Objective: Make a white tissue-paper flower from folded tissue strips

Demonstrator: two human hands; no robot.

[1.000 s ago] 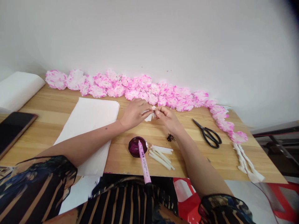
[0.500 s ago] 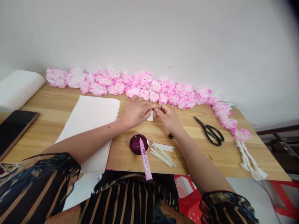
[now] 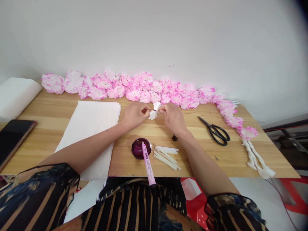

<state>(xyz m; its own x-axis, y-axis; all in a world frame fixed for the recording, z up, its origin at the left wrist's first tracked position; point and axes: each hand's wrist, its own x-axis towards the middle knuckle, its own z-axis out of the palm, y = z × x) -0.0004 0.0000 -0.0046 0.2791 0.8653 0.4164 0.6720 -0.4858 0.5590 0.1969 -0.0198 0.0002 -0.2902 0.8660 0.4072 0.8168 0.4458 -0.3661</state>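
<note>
1. The bench (image 3: 48, 141) is the biggest thing here. It is made of wood and stands against a white wall.
2. A long row of pink flowers (image 3: 144, 88) runs along the back of the bench, by the wall.
3. A stack of white paper (image 3: 93, 128) lies flat on our left side, and a dark phone (image 3: 12, 136) lies further left, at the bench edge.
4. Our left hand (image 3: 134, 115) and right hand (image 3: 172, 117) are up over the middle of the bench, close together. Both are closed. They pinch a small white folded paper (image 3: 154, 114) between them, each by one end of a thin tie around its middle.
5. We think the good way is to hold the tie tight at the middle, so the folds stay even on both sides and do not slip.
6. Black scissors (image 3: 215, 131) lie to the right, well apart from our hands.
7. A pink pen (image 3: 148, 163) leans on a small purple dish (image 3: 139, 148), near the front edge.
8. White folded strips (image 3: 167, 156) lie just beside the dish. More twisted ones (image 3: 256, 158) lie far right.
</note>
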